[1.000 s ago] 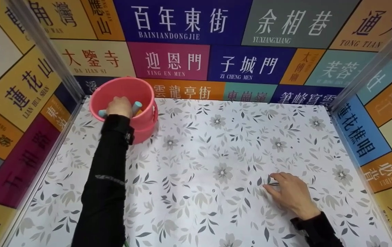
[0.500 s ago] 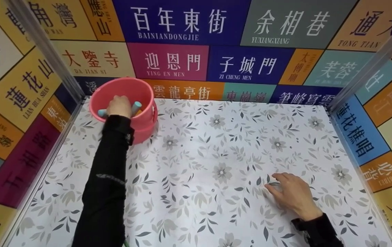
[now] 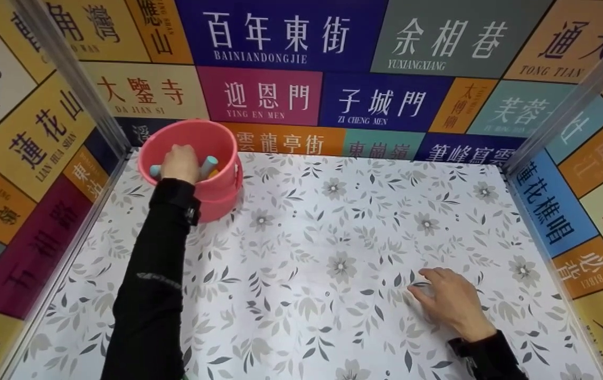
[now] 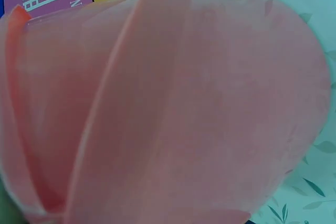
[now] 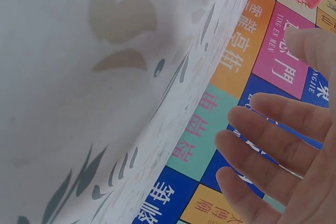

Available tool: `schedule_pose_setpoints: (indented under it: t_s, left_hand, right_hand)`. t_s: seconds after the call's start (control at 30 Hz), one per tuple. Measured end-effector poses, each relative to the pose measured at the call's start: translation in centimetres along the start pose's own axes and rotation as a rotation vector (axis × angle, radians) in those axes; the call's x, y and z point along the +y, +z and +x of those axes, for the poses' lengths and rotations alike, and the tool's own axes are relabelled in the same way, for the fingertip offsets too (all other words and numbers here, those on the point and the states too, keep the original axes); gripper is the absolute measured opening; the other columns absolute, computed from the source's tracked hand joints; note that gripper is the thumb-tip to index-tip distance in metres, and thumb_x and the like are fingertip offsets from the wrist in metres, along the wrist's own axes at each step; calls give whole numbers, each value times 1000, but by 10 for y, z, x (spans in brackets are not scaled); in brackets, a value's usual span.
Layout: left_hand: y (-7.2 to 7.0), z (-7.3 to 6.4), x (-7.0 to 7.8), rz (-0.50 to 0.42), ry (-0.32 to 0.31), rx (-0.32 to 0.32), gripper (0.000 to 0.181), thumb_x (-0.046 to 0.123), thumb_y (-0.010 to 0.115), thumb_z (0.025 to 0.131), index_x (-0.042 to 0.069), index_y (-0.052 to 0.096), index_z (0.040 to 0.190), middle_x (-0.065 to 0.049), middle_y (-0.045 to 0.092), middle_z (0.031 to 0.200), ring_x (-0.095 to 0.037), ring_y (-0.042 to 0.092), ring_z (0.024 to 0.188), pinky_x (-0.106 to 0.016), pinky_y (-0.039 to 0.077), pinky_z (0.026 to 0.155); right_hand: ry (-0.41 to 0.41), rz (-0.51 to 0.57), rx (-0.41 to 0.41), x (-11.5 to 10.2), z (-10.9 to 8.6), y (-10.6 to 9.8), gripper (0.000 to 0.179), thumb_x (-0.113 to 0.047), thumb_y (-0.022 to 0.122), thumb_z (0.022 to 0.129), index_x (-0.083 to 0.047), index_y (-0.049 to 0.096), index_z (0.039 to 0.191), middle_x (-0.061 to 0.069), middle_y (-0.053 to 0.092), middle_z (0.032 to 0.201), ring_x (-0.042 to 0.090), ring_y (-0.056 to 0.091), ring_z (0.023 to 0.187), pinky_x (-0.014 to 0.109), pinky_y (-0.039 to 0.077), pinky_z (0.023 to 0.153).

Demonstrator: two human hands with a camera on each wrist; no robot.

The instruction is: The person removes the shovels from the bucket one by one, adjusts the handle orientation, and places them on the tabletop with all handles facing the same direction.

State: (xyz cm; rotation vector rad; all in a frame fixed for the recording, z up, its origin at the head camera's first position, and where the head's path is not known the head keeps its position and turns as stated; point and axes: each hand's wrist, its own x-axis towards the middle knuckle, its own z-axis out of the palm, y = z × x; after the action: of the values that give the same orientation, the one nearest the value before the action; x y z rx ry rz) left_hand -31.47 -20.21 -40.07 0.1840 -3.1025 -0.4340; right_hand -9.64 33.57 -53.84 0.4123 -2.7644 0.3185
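Observation:
A pink bucket stands at the back left of the table, and my left hand reaches into it from above. The fingers are hidden inside, so what they hold cannot be made out. On the hand's right a light-blue rounded end sticks up, with a bit of something orange-yellow beside it. Another light-blue piece shows on its left. The bucket's outer wall fills most of the left wrist view. My right hand hovers at or just above the tabletop at front right, fingers loosely bent around nothing.
White leaf-and-flower cloth covers the table. Colourful panels with Chinese lettering wall in the back and both sides. Clear upright strips run along the corners. The bucket stands close to the back left corner.
My left forearm has shifted slightly to the left, and the left hand has moved a little within the bucket. The right hand has hardly moved.

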Motion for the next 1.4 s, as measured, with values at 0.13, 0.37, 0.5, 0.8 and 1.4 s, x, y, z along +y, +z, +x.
schedule_pose_setpoints:
  t_s: [0.13,0.37,0.5,0.8,1.4]
  left_hand:
    - [-8,-2,-1,-1,30,29,46,24,61,96,-16,62,118,-39,62,118,-54,63,109,-60,55,91]
    - [-22,-6,-12,-14,58,6,29,-5,53,89,-18,62,113,-41,62,116,-54,64,107,-59,55,92]
    - [-30,-11,-23,1,114,23,28,2,62,84,-20,63,103,-41,64,108,-53,63,106,-58,54,94]
    - [-48,-26,-34,-117,152,105,13,5,65,84,-7,65,82,-30,68,85,-44,69,81,-51,55,73]
    - [-86,-63,-41,-214,208,126,18,6,62,93,-7,65,104,-29,66,97,-39,64,83,-41,47,68]
  right_hand:
    - [-9,-7,11,0,0,-1,42,-35,84,77,-4,73,105,15,74,97,37,70,87,50,56,71]
    - [-30,-13,45,-1,0,-3,42,-33,84,76,-3,73,103,16,74,96,37,70,86,50,56,70]
    - [-25,-10,43,-1,0,-4,41,-32,84,76,-3,72,103,16,74,95,38,70,86,51,56,70]
    - [-46,-32,63,0,1,-5,42,-32,85,75,-2,73,102,17,74,94,39,69,83,50,56,66]
    - [-26,-10,36,-1,1,-6,42,-32,84,77,-2,73,104,18,74,97,39,70,85,51,56,68]
